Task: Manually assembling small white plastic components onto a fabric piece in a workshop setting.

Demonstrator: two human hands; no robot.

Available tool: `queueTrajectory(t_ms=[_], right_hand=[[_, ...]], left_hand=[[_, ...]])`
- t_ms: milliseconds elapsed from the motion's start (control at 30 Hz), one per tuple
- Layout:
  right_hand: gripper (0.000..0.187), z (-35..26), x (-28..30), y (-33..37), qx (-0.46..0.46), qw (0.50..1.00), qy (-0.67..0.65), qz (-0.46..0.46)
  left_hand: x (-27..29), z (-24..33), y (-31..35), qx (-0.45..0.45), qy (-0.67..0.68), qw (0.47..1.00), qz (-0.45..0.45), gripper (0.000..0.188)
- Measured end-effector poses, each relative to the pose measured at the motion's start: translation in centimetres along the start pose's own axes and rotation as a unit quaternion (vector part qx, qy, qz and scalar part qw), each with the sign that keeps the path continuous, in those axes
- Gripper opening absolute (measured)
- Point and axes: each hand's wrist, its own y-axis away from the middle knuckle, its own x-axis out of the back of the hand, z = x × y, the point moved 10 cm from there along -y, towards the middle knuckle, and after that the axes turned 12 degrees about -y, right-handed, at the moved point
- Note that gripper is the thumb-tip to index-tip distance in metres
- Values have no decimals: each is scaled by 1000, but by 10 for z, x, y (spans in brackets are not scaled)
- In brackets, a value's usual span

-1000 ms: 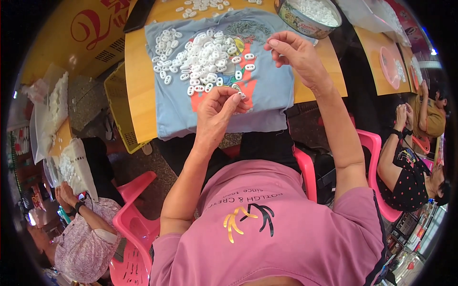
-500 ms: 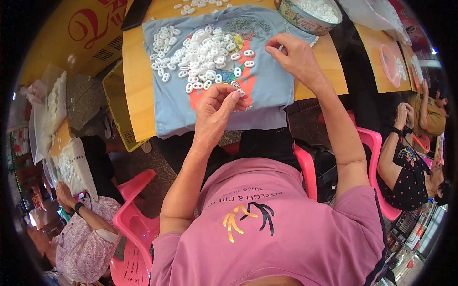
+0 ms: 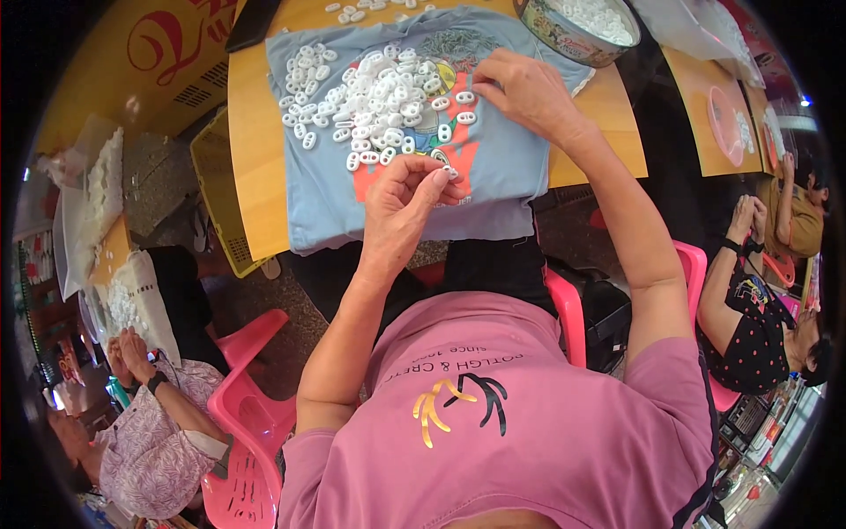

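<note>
Head view: your left hand [image 3: 401, 207] pinches one small white ring [image 3: 448, 170] between thumb and fingertips, just near of the pile of white rings [image 3: 374, 97] on the blue cloth [image 3: 502, 167]. Your right hand [image 3: 524, 88] presses fingers together on rings at the pile's right edge, so it is nearer. Rings: too many to count. One bowl [image 3: 564, 35] stands far right.

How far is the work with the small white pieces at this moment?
Done: I cannot tell; no separate finished group is clearly visible. In hand: the left hand pinches one small white piece, and the right hand reaches into the pile of white pieces. Left: a large pile on the blue cloth, more in the bowl.
</note>
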Motion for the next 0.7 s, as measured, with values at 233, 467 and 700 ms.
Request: queueTrajectory(t_ms=[233,467,700], right_hand=[[14,-12,-1,2,26,995,-89,-33],[13,-12,-2,1,77,994,-77,-5],[12,-17,-1,5,79,991,-99,-28]], left_hand=[[1,-2,0,3,5,1000,1,14],[1,-2,0,-8,8,1000,1,16],[-1,1,1,-5,4,1000,1,17]])
